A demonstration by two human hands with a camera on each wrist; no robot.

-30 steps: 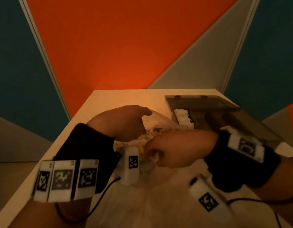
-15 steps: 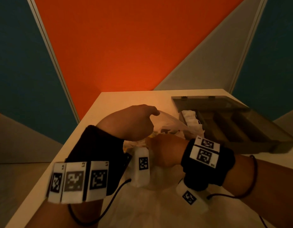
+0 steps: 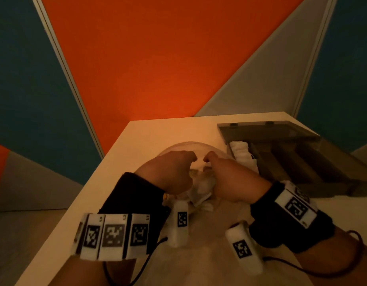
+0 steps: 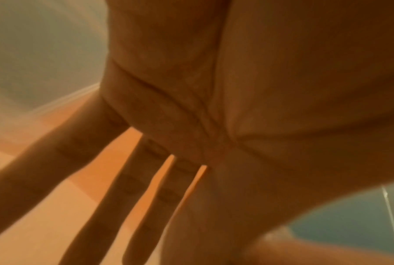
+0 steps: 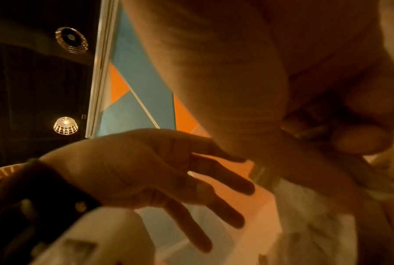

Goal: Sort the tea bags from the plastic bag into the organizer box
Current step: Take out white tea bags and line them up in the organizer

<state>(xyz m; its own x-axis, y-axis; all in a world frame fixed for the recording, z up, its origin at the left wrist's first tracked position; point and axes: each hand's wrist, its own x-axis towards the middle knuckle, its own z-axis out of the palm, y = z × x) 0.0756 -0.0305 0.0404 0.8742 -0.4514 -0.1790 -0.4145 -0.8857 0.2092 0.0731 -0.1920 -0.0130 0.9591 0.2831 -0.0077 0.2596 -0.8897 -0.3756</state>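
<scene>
A clear plastic bag [image 3: 178, 146] lies open on the table, and a heap of tea bags [image 3: 203, 184] shows inside it between my wrists. My left hand [image 3: 194, 158] pinches the bag's rim between thumb and forefinger, while its other fingers [image 4: 132, 188] stay spread and straight. My right hand [image 3: 206, 158] faces it a few centimetres away, its fingertips [image 5: 361, 139] curled and apparently pinching the same rim. The grey organizer box [image 3: 314, 172] stands to the right with its lid [image 3: 261, 131] laid back. White tea bags [image 3: 240, 151] fill its leftmost compartment.
The table [image 3: 149, 137] ends close on the left and at the back against an orange and blue wall. The box's other compartments look dark and I cannot see what is in them. Cables run from both wristbands across the near table.
My right hand has come up out of the bag's middle to the far rim, beside the left hand. The left hand has stayed at the rim.
</scene>
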